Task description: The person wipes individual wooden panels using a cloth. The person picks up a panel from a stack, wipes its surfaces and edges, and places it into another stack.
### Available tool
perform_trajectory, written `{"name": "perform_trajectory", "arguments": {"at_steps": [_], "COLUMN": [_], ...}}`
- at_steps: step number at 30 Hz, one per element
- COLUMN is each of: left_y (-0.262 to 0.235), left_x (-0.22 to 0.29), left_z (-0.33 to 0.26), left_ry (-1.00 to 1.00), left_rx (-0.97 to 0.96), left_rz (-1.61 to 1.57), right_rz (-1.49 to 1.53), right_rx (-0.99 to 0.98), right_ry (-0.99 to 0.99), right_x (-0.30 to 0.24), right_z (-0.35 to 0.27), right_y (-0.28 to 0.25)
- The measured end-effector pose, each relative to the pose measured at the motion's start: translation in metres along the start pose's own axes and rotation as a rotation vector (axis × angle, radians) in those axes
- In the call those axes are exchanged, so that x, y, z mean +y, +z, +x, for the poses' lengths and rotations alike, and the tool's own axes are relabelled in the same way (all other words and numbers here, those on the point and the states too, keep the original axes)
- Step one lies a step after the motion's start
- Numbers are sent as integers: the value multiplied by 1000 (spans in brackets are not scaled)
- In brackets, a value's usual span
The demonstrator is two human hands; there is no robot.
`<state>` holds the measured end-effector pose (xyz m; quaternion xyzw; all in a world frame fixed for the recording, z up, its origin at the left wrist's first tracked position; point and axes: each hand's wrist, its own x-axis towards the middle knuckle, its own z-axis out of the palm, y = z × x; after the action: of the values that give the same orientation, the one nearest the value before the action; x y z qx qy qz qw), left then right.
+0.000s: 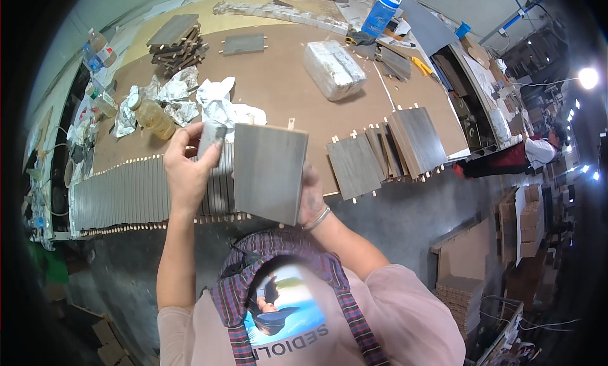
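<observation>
My left hand pinches a small grey block between thumb and fingers; whether it is a sanding block I cannot tell. My right hand grips the right edge of a grey wood-grain panel, its fingers partly hidden behind it. The panel is tilted up in front of me, with wooden dowels sticking out of its top edge. Left of it, a long row of similar doweled panels stands packed on edge along the table's front. To the right, several more panels lean on one another.
Crumpled white paper and a bottle of yellowish liquid lie beyond my left hand. A panel stack, a single panel, a wrapped block and a blue jug are farther back. A person is far right.
</observation>
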<state>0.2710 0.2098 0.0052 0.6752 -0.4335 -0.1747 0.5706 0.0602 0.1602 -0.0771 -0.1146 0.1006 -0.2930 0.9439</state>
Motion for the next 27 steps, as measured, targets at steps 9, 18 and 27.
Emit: {"name": "perform_trajectory", "arguments": {"at_steps": [9, 18, 27], "left_y": [42, 0, -9], "left_x": [29, -27, 5], "left_z": [-67, -28, -48], "left_ry": [530, 336, -47], "left_rx": [-318, -130, -291], "left_rz": [157, 343, -227], "right_rz": [-27, 111, -6], "right_rx": [33, -13, 219], "right_ry": [-210, -201, -14], "right_x": [-24, -41, -41], "right_z": [28, 28, 20], "right_y": [17, 15, -1]}}
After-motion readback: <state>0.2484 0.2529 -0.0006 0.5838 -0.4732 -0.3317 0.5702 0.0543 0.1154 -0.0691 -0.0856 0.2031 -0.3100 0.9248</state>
